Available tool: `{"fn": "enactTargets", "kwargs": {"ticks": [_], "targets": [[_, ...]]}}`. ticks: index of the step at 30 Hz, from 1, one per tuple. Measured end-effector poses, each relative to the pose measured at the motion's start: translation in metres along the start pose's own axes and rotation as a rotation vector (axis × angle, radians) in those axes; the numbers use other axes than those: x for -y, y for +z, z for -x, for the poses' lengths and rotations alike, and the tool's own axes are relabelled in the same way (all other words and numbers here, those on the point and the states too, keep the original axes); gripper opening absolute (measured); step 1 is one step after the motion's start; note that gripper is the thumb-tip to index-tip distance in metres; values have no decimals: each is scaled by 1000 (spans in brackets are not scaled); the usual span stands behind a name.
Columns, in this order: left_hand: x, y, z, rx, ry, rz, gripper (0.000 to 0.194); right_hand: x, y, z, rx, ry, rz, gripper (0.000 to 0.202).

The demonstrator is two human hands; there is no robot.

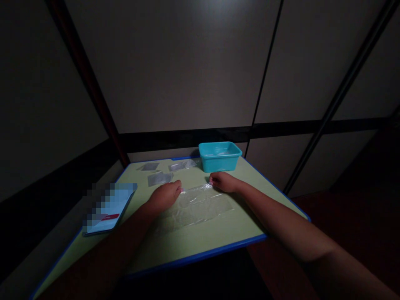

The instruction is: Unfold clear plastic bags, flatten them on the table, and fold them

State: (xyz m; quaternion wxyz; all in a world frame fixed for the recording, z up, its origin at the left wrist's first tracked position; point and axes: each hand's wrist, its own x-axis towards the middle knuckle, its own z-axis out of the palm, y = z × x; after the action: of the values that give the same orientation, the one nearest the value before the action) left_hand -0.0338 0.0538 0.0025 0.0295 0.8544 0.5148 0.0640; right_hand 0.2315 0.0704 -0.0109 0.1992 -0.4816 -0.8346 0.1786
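A clear plastic bag [203, 206] lies spread over the tabletop between my two hands. My left hand [165, 195] pinches its far left corner, fingers closed. At the far right corner, my right hand [223, 182] grips the same edge between thumb and fingers, just in front of a turquoise plastic basket [220, 161]. The bag's far edge is drawn fairly straight between the two grips and catches some light. Something clear and shiny shows inside the basket, too dim to name.
Grey translucent packets lie at the back left: one [149, 166] by the far edge, another [160, 179] nearer, and a crumpled clear one [183, 165]. A light-blue booklet-like item [109, 210], partly blurred, rests at left. The pale table [200, 246] has a blue rim; panelled doors stand behind.
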Motion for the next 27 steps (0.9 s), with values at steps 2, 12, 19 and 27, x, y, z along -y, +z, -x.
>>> {"fn": "enactTargets", "kwargs": {"ticks": [2,12,19,27], "targets": [[1,1,0,-20,23,22,16,0,0,0,1,-2,-3,10],[7,9,0,-87,142,122,16,0,0,0,15,-5,-42,15],[4,6,1,-72,129,118,12,0,-1,1,17,-3,-42,14],[3,5,1,-61,140,117,9,1,-1,1,17,1,-28,10]]}}
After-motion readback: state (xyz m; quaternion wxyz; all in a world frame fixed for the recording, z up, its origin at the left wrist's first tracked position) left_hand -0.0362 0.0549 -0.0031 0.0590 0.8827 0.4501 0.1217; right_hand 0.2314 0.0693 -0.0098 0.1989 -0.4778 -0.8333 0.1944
